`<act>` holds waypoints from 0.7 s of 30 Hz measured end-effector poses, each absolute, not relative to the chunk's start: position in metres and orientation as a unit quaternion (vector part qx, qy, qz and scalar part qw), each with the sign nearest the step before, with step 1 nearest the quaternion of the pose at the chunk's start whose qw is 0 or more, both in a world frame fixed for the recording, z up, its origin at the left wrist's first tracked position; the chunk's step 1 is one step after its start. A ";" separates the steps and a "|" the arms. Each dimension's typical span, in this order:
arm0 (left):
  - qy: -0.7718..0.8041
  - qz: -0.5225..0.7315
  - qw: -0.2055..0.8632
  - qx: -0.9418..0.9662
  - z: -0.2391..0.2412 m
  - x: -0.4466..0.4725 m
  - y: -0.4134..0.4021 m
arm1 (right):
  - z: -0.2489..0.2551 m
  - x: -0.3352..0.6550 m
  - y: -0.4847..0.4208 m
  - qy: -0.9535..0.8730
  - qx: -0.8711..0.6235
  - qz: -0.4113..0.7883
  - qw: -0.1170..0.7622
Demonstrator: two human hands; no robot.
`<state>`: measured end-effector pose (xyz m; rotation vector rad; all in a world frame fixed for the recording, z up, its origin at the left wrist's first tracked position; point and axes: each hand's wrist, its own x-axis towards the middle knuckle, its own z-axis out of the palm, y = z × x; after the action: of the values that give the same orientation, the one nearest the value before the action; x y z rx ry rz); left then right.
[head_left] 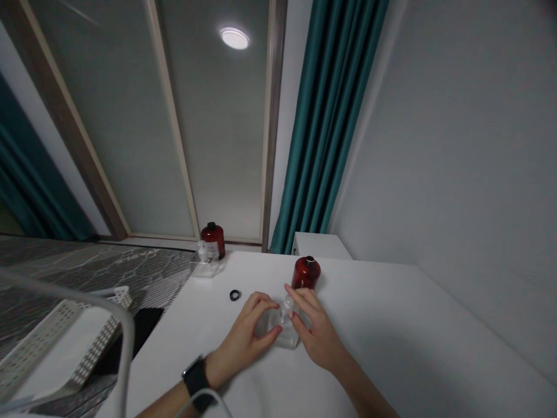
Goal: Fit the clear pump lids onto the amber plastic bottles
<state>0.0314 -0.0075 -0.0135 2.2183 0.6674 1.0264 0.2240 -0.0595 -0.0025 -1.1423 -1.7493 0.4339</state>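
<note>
A small clear tray [287,338] rests on the white table, with a small translucent white figure [286,307] at its far side. My left hand [246,334] curves around the tray's left side, thumb and fingers apart. From the right, my right hand [317,328] reaches in, its thumb and forefinger around the figure; exact contact is hard to make out. Just beyond it stands a dark red bottle [306,273] with a light ring at its neck. A black ring [234,295] lies to the left of my hands.
At the table's far left corner stands another red bottle [213,239] with a black top, by a clear tray [206,269] and a whitish figure [202,252]. A white perforated basket [93,342] is at the left. A pale curved tube [127,348] crosses the lower left foreground.
</note>
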 end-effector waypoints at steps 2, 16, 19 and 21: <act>0.249 0.388 0.297 0.836 -0.016 0.031 -0.006 | -0.004 0.224 -0.060 -0.726 -0.467 0.178 0.472; 0.257 0.394 0.286 0.835 -0.016 0.031 -0.007 | -0.021 0.222 -0.061 -0.714 -0.490 0.226 0.446; 0.259 0.395 0.286 0.834 -0.016 0.031 -0.006 | -0.022 0.222 -0.059 -0.706 -0.490 0.231 0.456; 0.258 0.395 0.286 0.834 -0.016 0.031 -0.006 | -0.023 0.221 -0.058 -0.699 -0.495 0.229 0.462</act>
<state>0.0309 -0.0062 -0.0157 2.2305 0.6911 1.0553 0.2208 -0.0583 -0.0225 -1.2178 -1.7204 0.5636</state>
